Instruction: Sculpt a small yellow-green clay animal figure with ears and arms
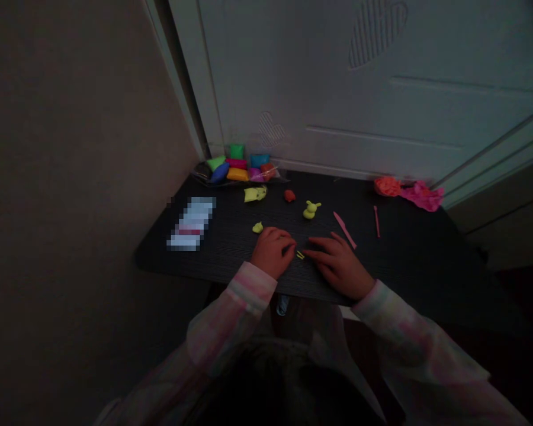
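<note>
Just below centre of frame: two thin yellow strips [300, 255], soft-looking, side by side on the dark, grained desk [222, 257], presumably there for easy fingertip reach. Left hand [273, 252] curled just left, grip narrow; impossible to make out whether holding anything. Right hand [341, 264] low, grip wide and loose, fingers spread, probably for steadiness. Above: smooth, rounded, long-eared yellow figurine [310, 210], upright, apparently kept clear of both wrists. Right of it: flat pink knife [345, 229], seemingly parked within reach. Upper left: glossy, pillow-shaped packets [237, 174] in clear film.
</note>
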Tool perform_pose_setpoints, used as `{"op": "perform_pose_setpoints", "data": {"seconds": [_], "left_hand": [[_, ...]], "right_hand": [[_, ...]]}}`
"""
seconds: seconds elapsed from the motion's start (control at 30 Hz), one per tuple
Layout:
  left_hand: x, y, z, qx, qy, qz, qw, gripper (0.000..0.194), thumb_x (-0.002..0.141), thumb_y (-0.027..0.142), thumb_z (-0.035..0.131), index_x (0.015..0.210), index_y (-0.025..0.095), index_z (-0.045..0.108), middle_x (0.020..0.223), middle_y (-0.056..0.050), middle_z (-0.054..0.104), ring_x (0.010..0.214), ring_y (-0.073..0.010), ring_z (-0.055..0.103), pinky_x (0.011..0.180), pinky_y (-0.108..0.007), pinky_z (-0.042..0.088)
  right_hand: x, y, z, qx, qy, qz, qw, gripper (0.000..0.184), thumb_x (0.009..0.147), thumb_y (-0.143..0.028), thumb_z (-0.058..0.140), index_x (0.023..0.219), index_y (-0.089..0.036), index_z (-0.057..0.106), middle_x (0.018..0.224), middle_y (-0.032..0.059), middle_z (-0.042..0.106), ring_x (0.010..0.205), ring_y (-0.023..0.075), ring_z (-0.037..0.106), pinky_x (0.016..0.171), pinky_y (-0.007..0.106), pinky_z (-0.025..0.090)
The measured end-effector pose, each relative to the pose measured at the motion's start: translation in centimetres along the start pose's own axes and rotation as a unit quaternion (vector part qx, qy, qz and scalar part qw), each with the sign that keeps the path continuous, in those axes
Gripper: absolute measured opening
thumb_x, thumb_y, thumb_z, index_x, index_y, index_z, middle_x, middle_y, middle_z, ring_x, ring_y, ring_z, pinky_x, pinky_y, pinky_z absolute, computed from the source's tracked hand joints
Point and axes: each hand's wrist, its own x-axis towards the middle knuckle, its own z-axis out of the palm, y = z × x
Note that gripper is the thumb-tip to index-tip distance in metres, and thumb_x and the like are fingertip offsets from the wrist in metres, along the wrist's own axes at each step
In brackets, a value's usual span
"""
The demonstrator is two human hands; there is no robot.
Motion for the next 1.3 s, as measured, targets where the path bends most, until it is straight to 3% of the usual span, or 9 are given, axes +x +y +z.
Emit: {"op": "perform_pose_setpoints", "data": {"seconds": [0.13, 0.4, 0.6, 0.8, 1.13, 1.3], "left_hand": [[0.0, -0.1, 0.1, 0.002, 0.008, 0.001, 1.000, 0.013, 0.072, 0.019, 0.051, 0.074, 0.018, 0.064, 0.081, -0.004, 0.062, 0.086, -0.0166, 0.048, 0.082, -0.033, 0.041], [-0.1, -0.1, 0.0, 0.002, 0.004, 0.001, 1.000, 0.013, 0.073, 0.020, 0.052, 0.075, 0.018, 0.064, 0.082, -0.004, 0.061, 0.086, -0.0169, 0.048, 0.082, -0.034, 0.041], [-0.1, 0.0, 0.0, -0.005, 0.003, -0.005, 1.000, 0.012, 0.072, 0.021, 0.052, 0.075, 0.019, 0.063, 0.082, -0.003, 0.061, 0.087, -0.0171, 0.048, 0.081, -0.035, 0.041], [-0.1, -0.1, 0.0, -0.003, 0.007, -0.003, 1.000, 0.011, 0.072, 0.020, 0.052, 0.074, 0.019, 0.063, 0.081, -0.003, 0.061, 0.085, -0.0166, 0.048, 0.081, -0.034, 0.041], [-0.1, 0.0, 0.0, -0.004, 0.006, -0.007, 1.000, 0.011, 0.072, 0.021, 0.053, 0.074, 0.019, 0.063, 0.081, -0.003, 0.061, 0.085, -0.0168, 0.049, 0.080, -0.034, 0.042], [0.0, 0.1, -0.1, -0.003, 0.004, -0.008, 1.000, 0.010, 0.071, 0.020, 0.054, 0.073, 0.019, 0.064, 0.080, -0.003, 0.062, 0.084, -0.0168, 0.049, 0.080, -0.034, 0.042]], "right_hand": [[0.0, -0.2, 0.1, -0.022, -0.014, -0.002, 1.000, 0.034, 0.078, -0.015, 0.041, 0.108, -0.024, 0.055, 0.117, 0.0088, 0.051, 0.109, 0.0208, 0.045, 0.096, 0.050, 0.025], [0.0, 0.1, 0.4, -0.016, 0.028, 0.049, 0.998, 0.029, 0.082, -0.022, 0.039, 0.105, -0.019, 0.056, 0.109, 0.0090, 0.056, 0.102, 0.0188, 0.050, 0.095, 0.043, 0.031], [0.5, -0.2, 0.6, 0.011, 0.051, 0.074, 0.996, 0.024, 0.078, -0.037, 0.048, 0.088, -0.020, 0.062, 0.101, 0.0071, 0.061, 0.094, 0.0202, 0.054, 0.090, 0.043, 0.035], [1.2, -0.4, 0.7, 0.035, 0.070, 0.095, 0.992, 0.015, 0.077, -0.029, 0.050, 0.078, -0.019, 0.062, 0.096, 0.0069, 0.062, 0.088, 0.0200, 0.056, 0.081, 0.039, 0.042], [1.2, -0.3, 0.8, 0.054, 0.078, 0.098, 0.991, 0.019, 0.075, -0.030, 0.052, 0.086, -0.019, 0.063, 0.098, 0.0068, 0.061, 0.090, 0.0204, 0.055, 0.080, 0.039, 0.042], [1.2, -0.2, 0.9, 0.057, 0.065, 0.085, 0.993, 0.015, 0.076, -0.028, 0.051, 0.079, -0.020, 0.063, 0.098, 0.0060, 0.061, 0.089, 0.0202, 0.055, 0.080, 0.039, 0.041]]}}
